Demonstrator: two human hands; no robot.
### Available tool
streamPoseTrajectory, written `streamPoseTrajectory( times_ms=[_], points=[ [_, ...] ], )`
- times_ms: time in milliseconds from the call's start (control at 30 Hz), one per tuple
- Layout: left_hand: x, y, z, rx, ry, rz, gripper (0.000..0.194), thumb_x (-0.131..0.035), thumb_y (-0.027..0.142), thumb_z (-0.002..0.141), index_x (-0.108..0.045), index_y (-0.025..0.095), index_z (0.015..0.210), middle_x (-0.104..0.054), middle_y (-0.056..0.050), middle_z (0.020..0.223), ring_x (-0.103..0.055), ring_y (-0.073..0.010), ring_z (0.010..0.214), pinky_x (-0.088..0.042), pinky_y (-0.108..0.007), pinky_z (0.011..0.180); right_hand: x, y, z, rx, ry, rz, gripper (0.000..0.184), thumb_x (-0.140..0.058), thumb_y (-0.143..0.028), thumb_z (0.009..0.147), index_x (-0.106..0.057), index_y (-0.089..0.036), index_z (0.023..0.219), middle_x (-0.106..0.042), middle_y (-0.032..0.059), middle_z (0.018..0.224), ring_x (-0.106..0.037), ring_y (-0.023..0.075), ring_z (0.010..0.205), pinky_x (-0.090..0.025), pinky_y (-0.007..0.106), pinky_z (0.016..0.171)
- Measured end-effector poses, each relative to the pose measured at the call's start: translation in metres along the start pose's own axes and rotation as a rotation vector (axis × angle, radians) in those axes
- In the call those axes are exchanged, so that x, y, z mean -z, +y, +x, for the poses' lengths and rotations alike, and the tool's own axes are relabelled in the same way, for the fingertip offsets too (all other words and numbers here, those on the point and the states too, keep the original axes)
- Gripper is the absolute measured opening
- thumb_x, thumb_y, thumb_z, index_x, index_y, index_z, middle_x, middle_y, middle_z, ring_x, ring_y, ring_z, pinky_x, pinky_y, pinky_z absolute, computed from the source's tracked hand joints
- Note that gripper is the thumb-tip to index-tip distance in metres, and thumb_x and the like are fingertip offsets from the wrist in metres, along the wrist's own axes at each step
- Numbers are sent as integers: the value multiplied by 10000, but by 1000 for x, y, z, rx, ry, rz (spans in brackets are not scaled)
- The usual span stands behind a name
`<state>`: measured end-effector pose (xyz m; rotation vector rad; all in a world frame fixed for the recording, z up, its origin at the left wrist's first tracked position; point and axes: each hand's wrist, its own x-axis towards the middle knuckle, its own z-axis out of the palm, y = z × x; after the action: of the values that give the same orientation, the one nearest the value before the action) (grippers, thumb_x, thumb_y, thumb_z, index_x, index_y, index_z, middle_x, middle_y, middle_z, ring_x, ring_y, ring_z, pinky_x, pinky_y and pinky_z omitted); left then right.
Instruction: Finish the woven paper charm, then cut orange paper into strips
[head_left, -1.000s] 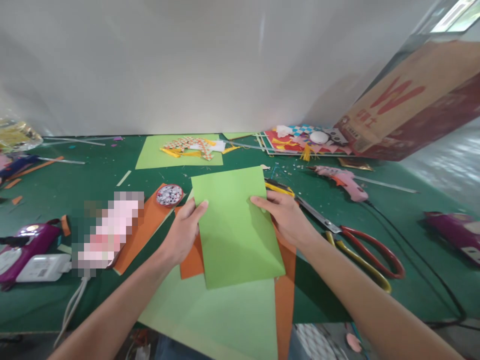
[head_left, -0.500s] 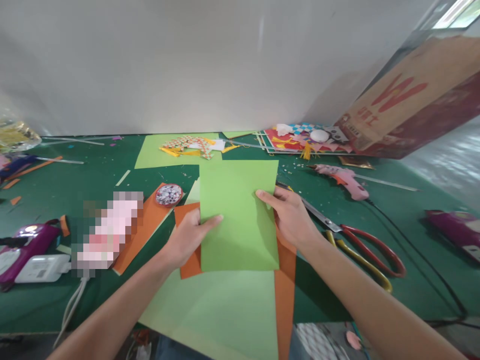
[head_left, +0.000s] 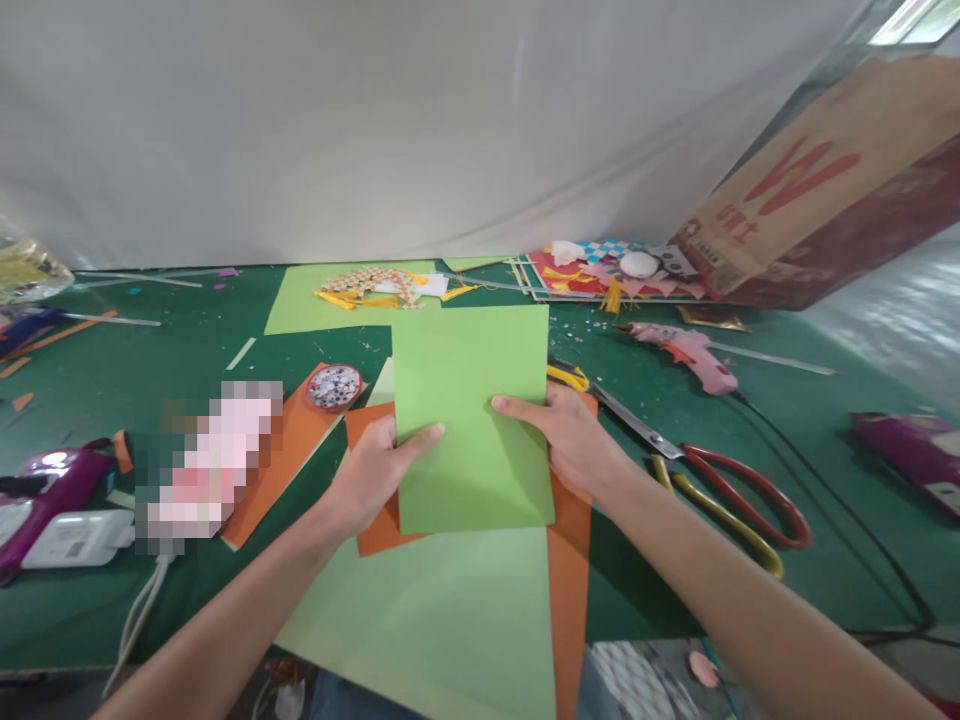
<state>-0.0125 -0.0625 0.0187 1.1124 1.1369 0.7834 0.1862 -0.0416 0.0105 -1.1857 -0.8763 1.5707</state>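
A light green sheet point(head_left: 472, 480) is held in the middle of the view, raised above the bench point(head_left: 60, 620). Its left edge is grasped by the left hand point(head_left: 367, 470) and its right edge by the right hand point(head_left: 585, 440); both thumbs are laid on the front, while the other fingers are mostly hidden behind it. No writing is seen on its face. Beneath it, a larger pale green sheet point(head_left: 450, 610) is overlapped with orange paper point(head_left: 570, 580).

On the paper bag point(head_left: 885, 150) at the right, a large red "W" is printed above small red Chinese characters, which cannot be read with certainty. A printed label is carried by the white device point(head_left: 79, 538) at the left, but its text is too small to be made out. The pink object point(head_left: 214, 465) beside it is obscured by pixelation. Beyond the right hand, a yellow-handled tool point(head_left: 568, 375) is partly covered, and scissors point(head_left: 667, 448) are laid near the pink glue gun point(head_left: 686, 355).
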Motion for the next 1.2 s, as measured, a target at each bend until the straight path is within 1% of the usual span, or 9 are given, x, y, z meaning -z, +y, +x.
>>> streamPoseTrajectory(
  times_ms=[133,367,600,733,867,967,1100,1200],
  points=[
    [-1,0,1,5,0,-9,436,-663,468,768,-674,168,1085,-720,-87,1036,-659,-286,970,-488,-405,865,0,0,0,6,2,-1,305,-835,-329,525,-726,-194,776,-750,51,832,-698,232,731,-551,353,708],
    [-1,-1,2,-2,4,-32,438,-664,449,775,-661,174,1115,-712,-86,1066,-652,-285,990,-483,-411,883,-1,0,0,2,11,-13,319,-834,-341,515,-725,-188,772,-749,60,842,-698,249,759,-546,370,727],
    [-1,-1,0,-2,-19,-81,416,-660,424,786,-661,178,1120,-715,-79,1058,-666,-269,951,-489,-404,880,-3,-2,-2,-4,29,-22,329,-834,-339,498,-718,-180,762,-749,58,815,-695,242,724,-548,367,711],
    [-2,-1,0,-8,-28,-92,417,-657,419,790,-655,179,1131,-713,-81,1067,-667,-269,954,-488,-402,880,-2,-1,-2,-6,32,-21,308,-832,-325,505,-719,-187,756,-750,52,825,-694,233,717,-546,349,697],
    [-3,0,0,-3,-15,-93,425,-665,426,780,-660,179,1126,-714,-81,1065,-668,-274,954,-488,-398,875,-1,-1,-2,-10,28,-22,303,-829,-329,514,-721,-187,759,-750,60,835,-695,238,722,-546,355,699],
    [-3,0,0,1,-26,-100,411,-656,425,791,-661,182,1122,-715,-76,1064,-670,-262,949,-486,-390,883,-2,-1,-3,-13,31,-20,307,-828,-337,517,-719,-185,760,-749,63,833,-696,245,736,-549,358,704],
    [-3,2,-1,42,-67,-143,386,-642,425,805,-674,162,1086,-725,-77,1033,-678,-249,928,-495,-377,878,-2,-3,-3,-6,36,14,315,-826,-332,524,-717,-192,785,-749,55,847,-698,247,751,-553,372,733],
    [-4,4,-2,88,-86,-168,380,-657,425,790,-687,151,1053,-730,-79,1011,-681,-256,920,-502,-381,872,-2,-2,-2,-12,75,41,326,-830,-328,515,-717,-186,786,-748,63,838,-699,258,752,-553,392,742]
  ],
)
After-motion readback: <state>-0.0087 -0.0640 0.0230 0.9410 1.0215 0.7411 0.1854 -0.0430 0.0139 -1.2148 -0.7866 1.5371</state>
